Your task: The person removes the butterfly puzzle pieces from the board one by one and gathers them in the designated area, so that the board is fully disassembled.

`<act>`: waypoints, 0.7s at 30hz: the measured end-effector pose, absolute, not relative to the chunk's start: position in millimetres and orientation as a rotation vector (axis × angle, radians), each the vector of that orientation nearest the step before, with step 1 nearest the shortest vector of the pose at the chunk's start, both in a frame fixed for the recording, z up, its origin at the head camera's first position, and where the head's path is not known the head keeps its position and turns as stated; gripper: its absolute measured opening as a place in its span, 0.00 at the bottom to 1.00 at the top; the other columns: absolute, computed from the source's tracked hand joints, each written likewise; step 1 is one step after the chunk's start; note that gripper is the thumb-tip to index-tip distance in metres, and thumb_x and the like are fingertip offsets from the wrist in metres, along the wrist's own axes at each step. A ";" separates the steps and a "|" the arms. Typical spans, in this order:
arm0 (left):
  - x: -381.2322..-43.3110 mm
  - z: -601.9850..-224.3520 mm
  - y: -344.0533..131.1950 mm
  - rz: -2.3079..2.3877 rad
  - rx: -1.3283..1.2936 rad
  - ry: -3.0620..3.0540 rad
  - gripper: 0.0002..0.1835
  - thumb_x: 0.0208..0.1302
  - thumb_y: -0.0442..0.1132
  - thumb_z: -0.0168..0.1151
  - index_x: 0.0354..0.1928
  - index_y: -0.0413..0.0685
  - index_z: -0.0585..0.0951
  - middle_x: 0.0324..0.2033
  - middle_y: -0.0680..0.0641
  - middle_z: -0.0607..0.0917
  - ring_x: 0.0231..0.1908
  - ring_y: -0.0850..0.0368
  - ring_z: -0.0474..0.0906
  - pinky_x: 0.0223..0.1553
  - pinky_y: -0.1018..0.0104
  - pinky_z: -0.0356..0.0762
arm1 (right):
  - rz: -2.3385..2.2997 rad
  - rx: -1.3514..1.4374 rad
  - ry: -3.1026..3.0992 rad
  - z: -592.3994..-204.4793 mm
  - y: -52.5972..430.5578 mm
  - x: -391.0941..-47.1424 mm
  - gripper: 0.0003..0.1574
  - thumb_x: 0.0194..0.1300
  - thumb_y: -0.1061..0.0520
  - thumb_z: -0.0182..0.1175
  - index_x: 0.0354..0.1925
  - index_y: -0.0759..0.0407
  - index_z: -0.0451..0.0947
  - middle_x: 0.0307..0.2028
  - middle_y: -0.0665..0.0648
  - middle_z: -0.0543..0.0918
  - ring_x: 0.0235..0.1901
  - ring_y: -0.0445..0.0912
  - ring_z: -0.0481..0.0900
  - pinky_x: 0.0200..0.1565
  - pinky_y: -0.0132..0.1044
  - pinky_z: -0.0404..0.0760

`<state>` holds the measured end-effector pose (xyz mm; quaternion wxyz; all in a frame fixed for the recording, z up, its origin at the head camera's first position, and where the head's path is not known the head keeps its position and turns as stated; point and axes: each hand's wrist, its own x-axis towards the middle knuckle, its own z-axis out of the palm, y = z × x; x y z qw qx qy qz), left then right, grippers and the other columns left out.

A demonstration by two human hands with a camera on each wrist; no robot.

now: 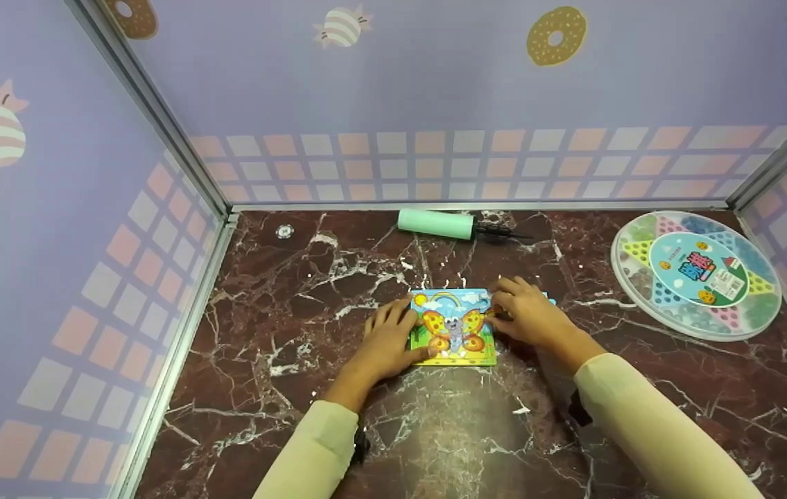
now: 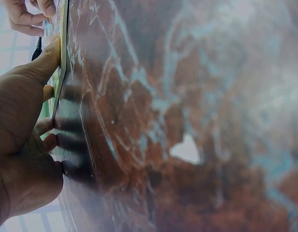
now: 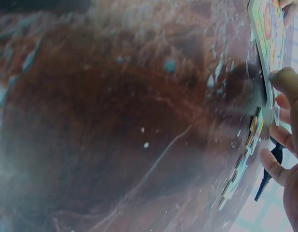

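A jigsaw puzzle board (image 1: 454,339) with a butterfly, sun and rainbow picture lies flat on the dark marbled table. My left hand (image 1: 387,339) grips its left side, with the thumb on the near edge and the other fingers along the left edge. At the upper right of the board, my right hand (image 1: 526,312) pinches a small puzzle piece (image 3: 276,115), partly hidden by the fingers. In the right wrist view, the right thumb touches the board's edge. Loose puzzle pieces (image 3: 240,166) lie on the table beside the board, mostly covered by the right hand in the head view.
Behind the board lies a mint-green hand pump (image 1: 435,224) with a black nozzle. A round Chinese checkers box (image 1: 698,274) lies at the right. A small round chip (image 1: 284,231) is at the back left. Patterned panels (image 1: 393,90) enclose the table.
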<state>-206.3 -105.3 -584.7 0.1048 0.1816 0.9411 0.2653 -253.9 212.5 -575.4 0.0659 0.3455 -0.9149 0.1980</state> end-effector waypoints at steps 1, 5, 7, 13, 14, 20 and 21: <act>-206.3 -584.3 -105.3 0.785 0.536 2.775 0.30 0.71 0.65 0.70 0.62 0.52 0.79 0.88 0.41 0.58 0.84 0.32 0.55 0.82 0.24 0.53 | 0.597 1.042 -2.756 -575.6 213.7 -253.9 0.13 0.67 0.55 0.79 0.36 0.59 0.85 0.55 0.62 0.86 0.51 0.59 0.81 0.50 0.61 0.84; -205.7 -583.4 -105.1 0.783 0.533 2.776 0.30 0.71 0.65 0.71 0.62 0.52 0.79 0.88 0.41 0.58 0.84 0.32 0.55 0.82 0.24 0.52 | 0.608 1.056 -2.727 -575.1 218.0 -253.8 0.13 0.66 0.57 0.80 0.35 0.60 0.84 0.53 0.64 0.86 0.50 0.60 0.80 0.52 0.61 0.83; -205.7 -583.5 -105.2 0.781 0.540 2.781 0.30 0.71 0.65 0.70 0.60 0.52 0.78 0.87 0.40 0.59 0.84 0.32 0.56 0.81 0.23 0.53 | 0.608 1.065 -2.704 -575.0 220.0 -253.9 0.13 0.64 0.57 0.80 0.35 0.61 0.84 0.50 0.63 0.86 0.47 0.59 0.80 0.52 0.59 0.83; -205.5 -583.8 -106.0 0.808 0.554 2.775 0.31 0.71 0.66 0.70 0.60 0.51 0.79 0.87 0.39 0.59 0.84 0.31 0.56 0.81 0.22 0.53 | 0.590 1.057 -2.664 -577.5 225.0 -254.6 0.15 0.62 0.56 0.81 0.35 0.62 0.84 0.50 0.65 0.87 0.48 0.60 0.81 0.53 0.55 0.86; -205.7 -584.0 -106.0 0.811 0.553 2.773 0.31 0.71 0.65 0.70 0.60 0.50 0.79 0.87 0.39 0.59 0.84 0.31 0.55 0.81 0.22 0.53 | 0.586 1.054 -2.663 -578.1 226.0 -254.8 0.15 0.62 0.56 0.81 0.36 0.62 0.84 0.51 0.66 0.87 0.49 0.60 0.82 0.55 0.56 0.86; -205.8 -582.9 -105.0 0.777 0.539 2.777 0.30 0.72 0.66 0.69 0.58 0.51 0.77 0.86 0.38 0.60 0.84 0.32 0.55 0.81 0.23 0.53 | 0.585 1.029 -2.694 -578.5 234.3 -254.9 0.15 0.63 0.56 0.82 0.36 0.61 0.84 0.50 0.64 0.86 0.49 0.61 0.85 0.67 0.65 0.82; -205.6 -582.3 -104.9 0.772 0.537 2.779 0.29 0.72 0.66 0.69 0.58 0.51 0.77 0.86 0.38 0.61 0.84 0.32 0.55 0.81 0.23 0.54 | 0.581 1.020 -2.706 -578.0 235.9 -254.6 0.15 0.63 0.56 0.82 0.35 0.61 0.84 0.50 0.63 0.86 0.48 0.60 0.84 0.66 0.63 0.83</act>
